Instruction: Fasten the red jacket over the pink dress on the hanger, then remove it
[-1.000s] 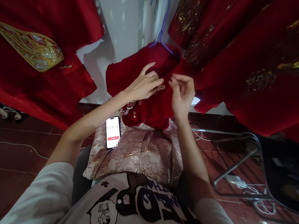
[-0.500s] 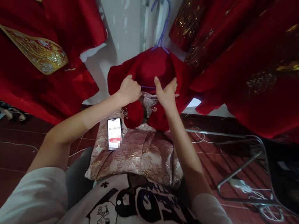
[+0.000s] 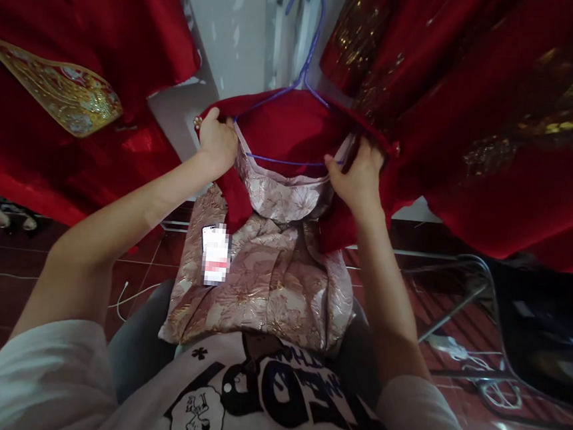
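Note:
A red jacket (image 3: 294, 125) hangs from a purple wire hanger (image 3: 308, 49) in front of me. Inside it sits the pale pink brocade bodice of a dress (image 3: 282, 198), whose straps go up along the hanger. My left hand (image 3: 217, 142) grips one front edge of the jacket, near a small beaded trim. On the opposite front edge, my right hand (image 3: 362, 178) has its fingers tucked into the red cloth, the thumb apart and lying near the bodice strap. The dress's pink skirt (image 3: 270, 287) spreads over my lap, with a phone (image 3: 217, 256) lying on it.
Red garments with gold embroidery hang at the left (image 3: 76, 96) and right (image 3: 475, 124). A black chair (image 3: 547, 331) with a metal frame stands at the lower right, white cables (image 3: 497, 387) beneath it. The floor (image 3: 78, 297) is red tile.
My hands have moved apart, drawing the jacket's two fronts outward. More of the pink bodice, its straps and the hanger's lower bar now show between them.

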`<state>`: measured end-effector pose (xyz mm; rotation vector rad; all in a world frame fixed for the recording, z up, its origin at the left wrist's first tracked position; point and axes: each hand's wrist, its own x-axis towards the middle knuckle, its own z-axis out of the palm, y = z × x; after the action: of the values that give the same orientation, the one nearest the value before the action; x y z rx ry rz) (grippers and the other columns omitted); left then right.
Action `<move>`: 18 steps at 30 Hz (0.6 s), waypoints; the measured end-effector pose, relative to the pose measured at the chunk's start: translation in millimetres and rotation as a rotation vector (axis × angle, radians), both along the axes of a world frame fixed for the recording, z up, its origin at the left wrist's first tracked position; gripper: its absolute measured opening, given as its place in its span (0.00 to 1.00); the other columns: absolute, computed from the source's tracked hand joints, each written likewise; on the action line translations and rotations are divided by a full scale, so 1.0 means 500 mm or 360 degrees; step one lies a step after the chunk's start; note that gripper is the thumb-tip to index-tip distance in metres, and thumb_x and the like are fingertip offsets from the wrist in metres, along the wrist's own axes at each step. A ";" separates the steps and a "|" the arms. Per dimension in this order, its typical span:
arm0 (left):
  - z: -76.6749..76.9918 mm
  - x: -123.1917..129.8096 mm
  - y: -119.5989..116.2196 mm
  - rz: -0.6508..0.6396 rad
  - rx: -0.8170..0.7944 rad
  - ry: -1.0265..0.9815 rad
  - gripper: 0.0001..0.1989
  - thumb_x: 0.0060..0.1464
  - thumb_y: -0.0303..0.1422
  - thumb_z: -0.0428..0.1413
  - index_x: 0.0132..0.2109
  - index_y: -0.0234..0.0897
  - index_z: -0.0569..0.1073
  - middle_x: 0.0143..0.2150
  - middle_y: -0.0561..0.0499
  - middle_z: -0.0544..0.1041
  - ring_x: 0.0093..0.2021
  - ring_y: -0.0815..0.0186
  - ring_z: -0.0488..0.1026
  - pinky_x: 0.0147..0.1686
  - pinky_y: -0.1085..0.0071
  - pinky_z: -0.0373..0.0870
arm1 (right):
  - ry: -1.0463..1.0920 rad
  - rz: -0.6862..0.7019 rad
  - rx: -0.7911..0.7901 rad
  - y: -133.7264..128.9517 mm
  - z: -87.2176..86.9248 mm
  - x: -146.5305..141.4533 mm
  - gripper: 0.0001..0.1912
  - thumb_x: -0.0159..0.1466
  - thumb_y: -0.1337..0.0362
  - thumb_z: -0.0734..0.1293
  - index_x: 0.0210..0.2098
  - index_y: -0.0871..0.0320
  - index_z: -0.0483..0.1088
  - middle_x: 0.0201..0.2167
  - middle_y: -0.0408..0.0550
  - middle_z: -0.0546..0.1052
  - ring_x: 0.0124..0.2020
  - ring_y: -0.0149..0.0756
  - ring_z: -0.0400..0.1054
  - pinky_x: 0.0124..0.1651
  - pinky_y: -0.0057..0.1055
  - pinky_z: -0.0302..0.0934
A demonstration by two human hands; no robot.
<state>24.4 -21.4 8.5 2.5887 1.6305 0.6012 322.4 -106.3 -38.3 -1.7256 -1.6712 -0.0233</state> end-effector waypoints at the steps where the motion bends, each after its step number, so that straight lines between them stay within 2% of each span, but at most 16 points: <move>1: 0.005 0.005 -0.018 0.0094 0.0088 0.0009 0.22 0.61 0.41 0.49 0.57 0.32 0.68 0.41 0.42 0.78 0.61 0.46 0.66 0.65 0.43 0.39 | -0.0012 0.0053 -0.0035 0.000 -0.004 0.000 0.40 0.64 0.51 0.65 0.69 0.65 0.52 0.68 0.69 0.57 0.71 0.60 0.48 0.70 0.61 0.45; 3: 0.014 0.012 -0.053 0.0240 0.0210 0.0067 0.27 0.60 0.42 0.49 0.62 0.32 0.64 0.48 0.40 0.76 0.62 0.44 0.64 0.66 0.44 0.40 | 0.0011 0.0143 -0.0092 0.004 -0.019 -0.003 0.41 0.64 0.53 0.65 0.70 0.65 0.50 0.70 0.67 0.56 0.72 0.58 0.49 0.71 0.59 0.45; 6: 0.015 0.009 -0.087 0.0289 0.0310 0.0047 0.32 0.59 0.44 0.50 0.66 0.34 0.59 0.61 0.37 0.69 0.67 0.42 0.57 0.68 0.44 0.40 | 0.0079 0.0110 -0.0097 0.017 -0.040 -0.009 0.43 0.64 0.51 0.64 0.71 0.67 0.48 0.69 0.70 0.56 0.72 0.58 0.50 0.71 0.58 0.46; 9: 0.000 -0.003 -0.094 0.0260 0.0342 -0.0049 0.35 0.57 0.43 0.53 0.68 0.36 0.56 0.67 0.38 0.63 0.72 0.41 0.47 0.68 0.39 0.37 | 0.0113 0.0001 -0.0083 0.030 -0.040 -0.008 0.44 0.64 0.48 0.63 0.70 0.70 0.48 0.69 0.73 0.55 0.72 0.60 0.49 0.70 0.58 0.47; 11: -0.011 -0.012 -0.088 0.0228 0.0362 -0.0106 0.34 0.56 0.39 0.53 0.68 0.39 0.56 0.69 0.39 0.61 0.73 0.42 0.43 0.68 0.37 0.34 | 0.0116 -0.0056 -0.0080 0.036 -0.032 -0.002 0.43 0.65 0.48 0.62 0.69 0.70 0.49 0.69 0.73 0.56 0.71 0.61 0.50 0.69 0.59 0.47; 14: -0.019 -0.021 -0.072 0.0219 0.0429 -0.0175 0.28 0.58 0.33 0.51 0.65 0.44 0.60 0.70 0.42 0.59 0.73 0.45 0.45 0.69 0.38 0.36 | 0.0115 -0.0145 -0.0089 0.041 -0.019 0.013 0.40 0.65 0.49 0.62 0.67 0.70 0.52 0.67 0.74 0.59 0.70 0.62 0.53 0.68 0.61 0.46; 16: -0.020 -0.028 -0.056 0.0275 0.0439 -0.0181 0.26 0.58 0.30 0.48 0.64 0.43 0.63 0.70 0.41 0.58 0.70 0.44 0.52 0.67 0.39 0.46 | 0.0138 -0.0197 -0.0090 0.042 -0.014 0.023 0.37 0.65 0.50 0.62 0.65 0.71 0.54 0.65 0.76 0.61 0.68 0.63 0.54 0.67 0.63 0.45; 18: -0.020 -0.039 -0.034 0.0345 0.0327 -0.0209 0.25 0.57 0.29 0.49 0.61 0.40 0.66 0.67 0.37 0.62 0.66 0.43 0.59 0.63 0.43 0.56 | 0.0163 -0.0236 -0.0093 0.041 -0.010 0.031 0.35 0.65 0.51 0.63 0.62 0.70 0.57 0.63 0.77 0.63 0.68 0.64 0.54 0.67 0.64 0.45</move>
<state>5.1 -38.5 -1.6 2.4546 1.9117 0.9779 338.1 -85.8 -43.4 -1.8595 -1.4808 0.0447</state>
